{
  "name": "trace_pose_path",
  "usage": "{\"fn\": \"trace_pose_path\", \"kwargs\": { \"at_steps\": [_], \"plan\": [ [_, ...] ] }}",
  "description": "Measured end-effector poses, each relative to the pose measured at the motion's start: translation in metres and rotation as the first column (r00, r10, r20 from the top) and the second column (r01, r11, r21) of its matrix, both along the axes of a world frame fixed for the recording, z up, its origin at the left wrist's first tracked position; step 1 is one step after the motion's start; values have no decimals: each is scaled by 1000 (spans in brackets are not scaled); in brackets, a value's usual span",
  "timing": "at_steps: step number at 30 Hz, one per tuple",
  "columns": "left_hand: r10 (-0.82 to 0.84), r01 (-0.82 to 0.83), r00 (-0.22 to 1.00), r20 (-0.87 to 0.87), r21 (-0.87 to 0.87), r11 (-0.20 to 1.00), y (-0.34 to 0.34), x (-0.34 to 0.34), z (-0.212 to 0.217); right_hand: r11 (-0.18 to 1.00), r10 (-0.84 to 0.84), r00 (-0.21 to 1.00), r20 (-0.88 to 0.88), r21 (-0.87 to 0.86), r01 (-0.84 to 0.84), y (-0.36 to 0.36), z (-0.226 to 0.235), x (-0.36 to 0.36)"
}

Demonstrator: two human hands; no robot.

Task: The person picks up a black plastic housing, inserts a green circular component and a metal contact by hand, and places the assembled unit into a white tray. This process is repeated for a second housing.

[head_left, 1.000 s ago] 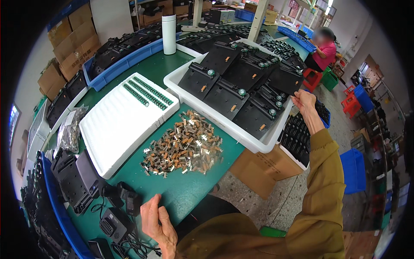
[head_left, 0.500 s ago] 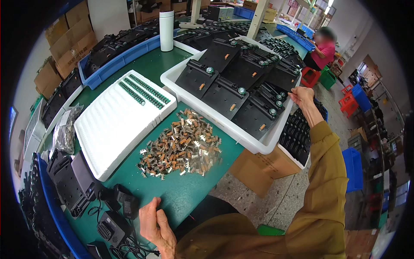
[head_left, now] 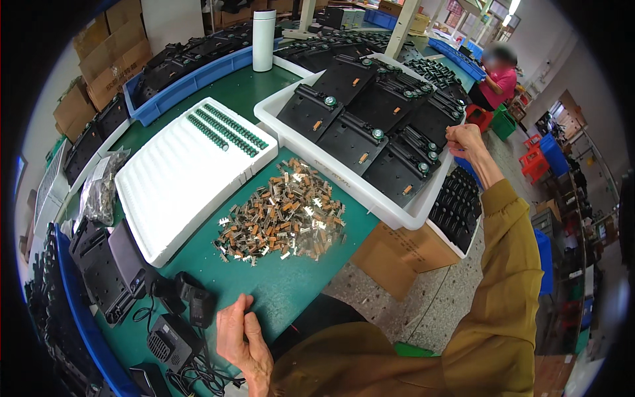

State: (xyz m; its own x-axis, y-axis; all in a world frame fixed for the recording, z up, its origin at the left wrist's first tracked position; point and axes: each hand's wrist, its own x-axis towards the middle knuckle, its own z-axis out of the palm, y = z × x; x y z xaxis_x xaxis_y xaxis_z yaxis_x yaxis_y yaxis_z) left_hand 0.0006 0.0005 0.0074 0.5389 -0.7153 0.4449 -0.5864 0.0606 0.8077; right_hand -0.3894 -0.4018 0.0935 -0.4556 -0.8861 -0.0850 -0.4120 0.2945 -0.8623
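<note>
My right hand [head_left: 468, 140] is closed at the right rim of a white plastic tray [head_left: 317, 161]. Its curled fingers hide whatever they grip there. Inside the tray lie several flat black panels [head_left: 344, 140], overlapping, each with a black cylinder, a round greenish end and a small orange-brown part. Low by the front table edge, my left hand [head_left: 241, 341] is loosely curled, with nothing visible in it. Beyond it spreads a pile of small metal-and-brown switch-like parts [head_left: 281, 215]. Left of the pile, a white foam board [head_left: 178, 172] carries rows of small green parts.
A white bottle [head_left: 263, 41] stands behind the foam board. Black adapters and cables [head_left: 173, 341] lie at the left. A blue tray [head_left: 192, 79] holds more black parts. Under the white tray is a cardboard box [head_left: 397, 258]. A person in pink [head_left: 499, 83] sits farther back.
The whole view has shifted slightly, so things appear a little higher and farther right. My right hand stays at the tray's rim, its fingers curled tighter. My left hand is nearly unchanged.
</note>
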Motion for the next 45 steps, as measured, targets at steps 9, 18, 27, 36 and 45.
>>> {"fn": "trace_pose_path", "kwargs": {
  "at_steps": [9,18,27,36,45],
  "plan": [
    [-110,111,986,126,5,994,-11,1,5,874,356,922,-154,-294,-387,70,41,31],
    [-144,132,964,226,68,989,-12,-1,-6,63,993,60,104,-24,-998,236,79,297],
    [-84,79,970,227,31,996,-8,-2,-12,-357,926,-342,-163,-78,-931,235,34,511],
    [-96,92,979,180,27,995,-5,-6,-18,-584,679,-580,-451,147,-798,297,16,599],
    [-207,195,966,154,91,977,-4,-2,-16,-570,274,-457,-846,240,-786,340,-29,604]
  ]
}}
